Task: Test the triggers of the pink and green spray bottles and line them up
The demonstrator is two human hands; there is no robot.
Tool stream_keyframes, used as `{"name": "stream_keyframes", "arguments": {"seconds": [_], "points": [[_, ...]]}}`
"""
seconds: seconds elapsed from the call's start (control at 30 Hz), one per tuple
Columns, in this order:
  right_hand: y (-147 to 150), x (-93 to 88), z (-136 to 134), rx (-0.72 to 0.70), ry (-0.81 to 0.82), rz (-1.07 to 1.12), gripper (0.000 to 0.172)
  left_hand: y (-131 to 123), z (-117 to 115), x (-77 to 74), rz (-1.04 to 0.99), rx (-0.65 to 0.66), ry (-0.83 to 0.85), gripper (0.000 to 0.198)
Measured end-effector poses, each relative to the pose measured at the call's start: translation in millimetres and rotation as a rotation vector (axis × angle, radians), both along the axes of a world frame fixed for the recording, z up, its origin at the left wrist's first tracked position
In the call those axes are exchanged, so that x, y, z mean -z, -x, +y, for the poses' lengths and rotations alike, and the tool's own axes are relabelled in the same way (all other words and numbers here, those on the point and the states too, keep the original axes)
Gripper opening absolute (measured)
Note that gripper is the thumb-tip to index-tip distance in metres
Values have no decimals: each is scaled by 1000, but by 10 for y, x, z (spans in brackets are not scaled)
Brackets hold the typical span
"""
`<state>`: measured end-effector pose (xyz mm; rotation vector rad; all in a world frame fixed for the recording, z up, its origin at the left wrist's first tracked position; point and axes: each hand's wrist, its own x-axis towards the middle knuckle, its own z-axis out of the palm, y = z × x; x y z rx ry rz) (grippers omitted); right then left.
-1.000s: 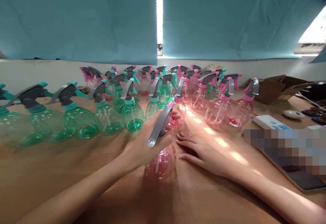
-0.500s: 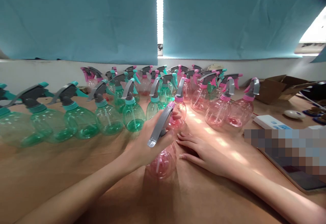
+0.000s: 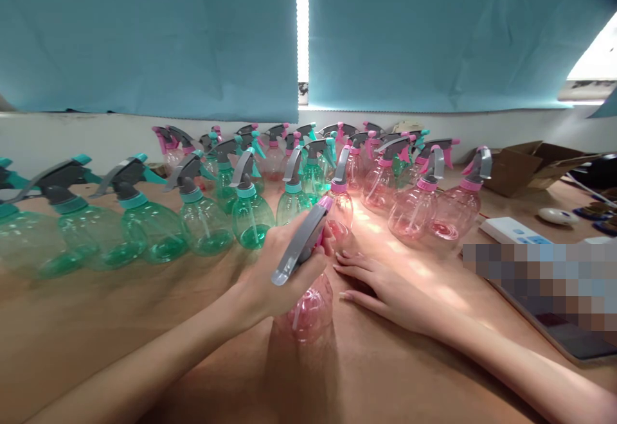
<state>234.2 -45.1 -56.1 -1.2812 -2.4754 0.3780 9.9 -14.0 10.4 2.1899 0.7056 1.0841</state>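
My left hand (image 3: 284,260) is wrapped round the neck and trigger of a pink spray bottle (image 3: 308,318), its grey spray head showing above my fingers. The bottle is near the middle of the table, its nozzle facing away from me. Just right of it, my right hand (image 3: 376,282) lies flat on the table with fingers spread, holding nothing. Beyond my hands stands another pink spray bottle (image 3: 341,204), and a green spray bottle (image 3: 253,215) is a little to the left. My left hand hides the held bottle's collar.
Several green spray bottles (image 3: 154,231) line the left side, and several pink spray bottles (image 3: 412,215) stand at the right. More crowd the back by the white wall. An open cardboard box (image 3: 515,167), a white mouse (image 3: 558,217) and a white box (image 3: 511,230) lie to the right.
The spray head in my left hand has tipped slightly down and toward me, and its fingers have shifted a little. My right hand has stayed in place.
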Motion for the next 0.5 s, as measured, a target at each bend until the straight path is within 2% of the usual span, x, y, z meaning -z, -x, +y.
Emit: {"name": "stream_keyframes", "arguments": {"seconds": [0.17, 0.37, 0.5], "points": [[-1, 2, -3, -2, -15, 15, 49, -1, 20, 29, -14, -3, 46, 2], [18, -44, -21, 18, -1, -48, 51, -14, 21, 117, -77, -5, 58, 20], [18, -48, -23, 10, 2, -30, 49, -16, 29, 173, -123, -2, 49, 21]]}}
